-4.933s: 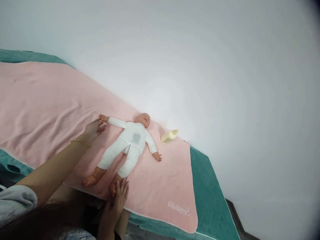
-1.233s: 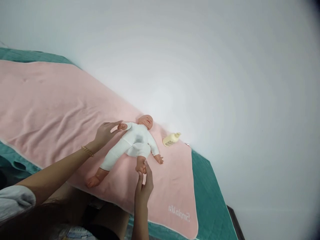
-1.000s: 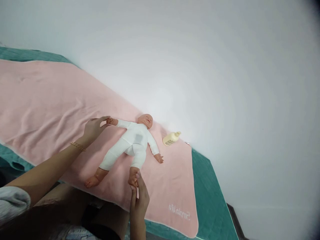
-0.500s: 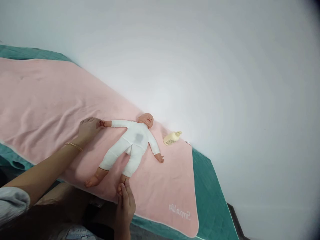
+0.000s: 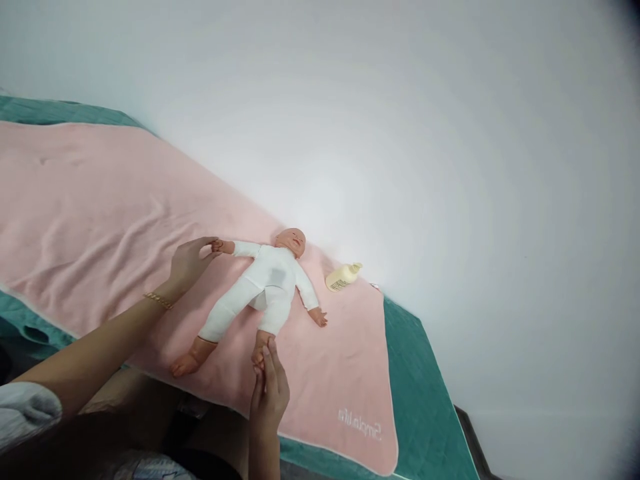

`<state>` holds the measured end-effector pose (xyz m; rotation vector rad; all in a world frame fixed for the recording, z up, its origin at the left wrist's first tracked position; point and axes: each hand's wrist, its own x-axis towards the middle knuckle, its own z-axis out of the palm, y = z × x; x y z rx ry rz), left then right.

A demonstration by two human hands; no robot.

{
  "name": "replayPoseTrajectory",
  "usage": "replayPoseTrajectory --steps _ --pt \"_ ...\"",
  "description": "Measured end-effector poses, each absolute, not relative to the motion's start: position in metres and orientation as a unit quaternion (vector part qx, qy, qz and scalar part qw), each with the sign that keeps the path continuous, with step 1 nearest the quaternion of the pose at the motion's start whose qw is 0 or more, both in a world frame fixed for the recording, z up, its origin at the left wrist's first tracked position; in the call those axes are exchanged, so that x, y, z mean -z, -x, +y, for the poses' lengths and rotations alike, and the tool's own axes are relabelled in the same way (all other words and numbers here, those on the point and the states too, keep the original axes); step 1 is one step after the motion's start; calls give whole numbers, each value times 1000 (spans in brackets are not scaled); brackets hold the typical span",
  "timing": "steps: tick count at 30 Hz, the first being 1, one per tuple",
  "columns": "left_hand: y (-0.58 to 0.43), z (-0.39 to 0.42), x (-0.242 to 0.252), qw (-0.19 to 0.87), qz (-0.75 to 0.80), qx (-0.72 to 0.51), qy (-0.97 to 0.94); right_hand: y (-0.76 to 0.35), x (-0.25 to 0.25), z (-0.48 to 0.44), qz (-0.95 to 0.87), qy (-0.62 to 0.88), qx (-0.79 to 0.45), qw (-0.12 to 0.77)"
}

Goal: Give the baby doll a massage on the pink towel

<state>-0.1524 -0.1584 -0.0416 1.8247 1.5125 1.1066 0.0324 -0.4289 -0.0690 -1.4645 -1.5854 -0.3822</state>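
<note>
A baby doll [image 5: 265,287] in a white suit lies face up on a pink towel [image 5: 90,213], head toward the wall. My left hand [image 5: 193,261], with a gold bracelet at the wrist, pinches the doll's outstretched hand. My right hand [image 5: 270,387] grips the doll's foot from below, and that leg is bent up slightly. The doll's other leg and other arm rest on the towel.
A cream lotion bottle [image 5: 343,277] lies on its side on the towel, right of the doll's head. The towel covers a teal bed [image 5: 425,400] set against a white wall [image 5: 400,133]. My knees show at the bottom edge.
Over the last second the doll's arm and leg were stretched out flat, and now both are drawn back in a little, with the foot lifted and the arm raised.
</note>
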Motion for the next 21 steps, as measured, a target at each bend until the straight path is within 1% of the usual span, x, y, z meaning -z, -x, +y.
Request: replayPoseTrajectory --steps 3,6,11,17,21 --pt "135 -165 31 258 538 -438 -673 -40 53 -412 -643 587 162 464" --pt "116 -168 24 289 484 -450 -692 -48 42 -394 -645 594 147 458" --pt "85 -171 29 316 379 -430 -756 -59 30 -369 -621 629 98 457" --pt "66 -174 46 271 292 -416 -818 -65 27 -354 -603 639 53 474" --pt "67 -174 49 255 280 -418 -825 -63 28 -353 -598 645 41 475"
